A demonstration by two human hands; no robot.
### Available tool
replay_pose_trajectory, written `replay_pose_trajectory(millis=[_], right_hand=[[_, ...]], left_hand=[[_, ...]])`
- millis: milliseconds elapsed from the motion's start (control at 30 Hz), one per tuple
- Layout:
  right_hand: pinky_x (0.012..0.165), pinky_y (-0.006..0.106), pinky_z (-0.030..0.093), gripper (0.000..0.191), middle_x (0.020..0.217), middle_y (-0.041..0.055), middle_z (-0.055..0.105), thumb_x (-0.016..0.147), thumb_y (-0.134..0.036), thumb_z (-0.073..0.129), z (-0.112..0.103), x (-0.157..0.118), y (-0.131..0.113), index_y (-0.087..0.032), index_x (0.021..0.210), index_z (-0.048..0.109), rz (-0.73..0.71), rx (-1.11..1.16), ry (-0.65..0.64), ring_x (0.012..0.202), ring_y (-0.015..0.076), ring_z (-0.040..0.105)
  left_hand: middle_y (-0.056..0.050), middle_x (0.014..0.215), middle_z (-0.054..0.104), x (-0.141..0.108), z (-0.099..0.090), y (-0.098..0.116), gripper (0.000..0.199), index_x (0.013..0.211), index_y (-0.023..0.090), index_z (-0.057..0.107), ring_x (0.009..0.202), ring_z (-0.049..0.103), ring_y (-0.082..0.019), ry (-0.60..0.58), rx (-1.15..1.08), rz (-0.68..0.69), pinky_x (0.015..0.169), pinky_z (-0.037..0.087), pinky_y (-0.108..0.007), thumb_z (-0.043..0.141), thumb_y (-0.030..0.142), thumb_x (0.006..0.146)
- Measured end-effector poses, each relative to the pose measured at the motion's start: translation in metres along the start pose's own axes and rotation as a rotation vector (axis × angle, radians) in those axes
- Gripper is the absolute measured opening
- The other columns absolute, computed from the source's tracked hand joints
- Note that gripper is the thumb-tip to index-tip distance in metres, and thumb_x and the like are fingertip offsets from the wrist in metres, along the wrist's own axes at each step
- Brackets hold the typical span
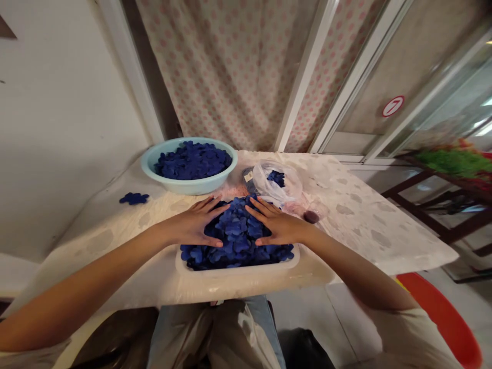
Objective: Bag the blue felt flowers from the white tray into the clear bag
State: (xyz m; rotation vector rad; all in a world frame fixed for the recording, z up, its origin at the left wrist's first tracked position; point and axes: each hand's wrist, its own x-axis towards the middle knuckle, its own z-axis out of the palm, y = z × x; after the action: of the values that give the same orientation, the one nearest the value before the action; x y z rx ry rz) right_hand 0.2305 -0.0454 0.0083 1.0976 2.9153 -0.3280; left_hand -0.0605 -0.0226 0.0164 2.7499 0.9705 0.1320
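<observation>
A white tray (238,270) near the table's front edge is heaped with dark blue flower-shaped pieces (235,230). My left hand (194,224) lies over the left side of the heap, fingers spread and palm down. On the heap's right side rests my right hand (279,223), also with spread fingers. Both touch the pieces, and the middle of the heap shows between them. Behind the tray to the left, a light blue basin (188,185) holds many more blue pieces (194,160).
Right of the basin lies a clear plastic bag (292,184) with some blue pieces in it. A small dark round object (311,217) sits beside it. One blue cluster (134,198) lies at the left on the patterned tablecloth (380,225). A red stool (438,312) stands at the right.
</observation>
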Motion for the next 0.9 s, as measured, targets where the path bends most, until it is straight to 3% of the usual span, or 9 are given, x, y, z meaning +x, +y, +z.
replay_pose_trajectory(millis=[167,267,400,533,633,767,900], right_hand=[[0.108,0.049,0.009,0.1,0.147,0.0149,-0.005,0.069,-0.074,0.04,0.017,0.004,-0.009,-0.016,0.142,0.004,0.064,0.001,-0.077,0.135,0.0318,-0.007],[0.108,0.052,0.007,0.103,0.147,0.0138,-0.003,0.067,-0.076,0.042,0.022,0.008,-0.01,-0.016,0.142,0.005,0.097,-0.007,-0.106,0.135,0.0338,-0.006],[0.108,0.052,0.004,0.103,0.147,0.0134,-0.003,0.066,-0.077,0.04,0.024,0.012,-0.013,-0.015,0.142,0.007,0.124,-0.02,-0.176,0.134,0.0339,-0.007],[0.109,0.05,0.004,0.103,0.147,0.0156,-0.005,0.067,-0.076,0.039,0.024,0.016,-0.015,-0.013,0.142,0.01,0.163,-0.047,-0.25,0.134,0.0339,-0.007],[0.108,0.05,0.005,0.105,0.147,0.0143,-0.001,0.064,-0.079,0.04,0.023,0.015,-0.014,-0.015,0.142,0.011,0.139,-0.041,-0.212,0.135,0.0348,-0.004],[0.108,0.05,0.005,0.113,0.148,0.0147,0.003,0.058,-0.081,0.044,0.014,0.01,-0.01,-0.016,0.142,0.006,0.085,-0.052,-0.104,0.135,0.0339,0.0],[0.109,0.047,0.006,0.109,0.148,0.0161,0.0,0.065,-0.076,0.043,-0.004,0.002,-0.012,-0.014,0.142,-0.003,0.058,-0.068,0.002,0.136,0.0294,0.0]], left_hand=[[-0.011,0.149,0.003,-0.002,0.011,0.02,0.078,0.139,0.032,0.018,0.135,0.005,-0.033,-0.013,0.045,0.072,0.105,0.015,-0.051,0.049,0.062,0.074],[-0.011,0.149,0.006,-0.003,0.017,0.027,0.073,0.138,0.036,0.022,0.134,0.006,-0.037,-0.068,0.032,0.045,0.102,0.015,-0.057,0.049,0.061,0.075],[-0.012,0.149,0.007,-0.004,0.027,0.026,0.068,0.135,0.037,0.029,0.133,0.005,-0.041,-0.106,0.011,0.032,0.099,0.014,-0.061,0.048,0.061,0.075],[-0.009,0.149,0.009,-0.003,0.026,0.024,0.049,0.132,0.037,0.035,0.133,0.007,-0.038,-0.097,-0.014,0.043,0.1,0.015,-0.061,0.035,0.053,0.086],[-0.007,0.149,0.015,0.0,0.02,0.026,0.042,0.126,0.034,0.046,0.134,0.01,-0.034,-0.018,-0.004,0.044,0.102,0.017,-0.057,0.032,0.047,0.089],[-0.008,0.146,0.024,0.005,0.015,0.033,0.037,0.114,0.029,0.059,0.133,0.016,-0.032,0.096,0.076,0.098,0.104,0.016,-0.053,0.051,0.044,0.082],[-0.005,0.142,0.033,0.006,0.014,0.036,0.027,0.108,0.028,0.063,0.13,0.025,-0.029,0.185,0.117,0.124,0.104,0.02,-0.051,0.05,0.032,0.084]])
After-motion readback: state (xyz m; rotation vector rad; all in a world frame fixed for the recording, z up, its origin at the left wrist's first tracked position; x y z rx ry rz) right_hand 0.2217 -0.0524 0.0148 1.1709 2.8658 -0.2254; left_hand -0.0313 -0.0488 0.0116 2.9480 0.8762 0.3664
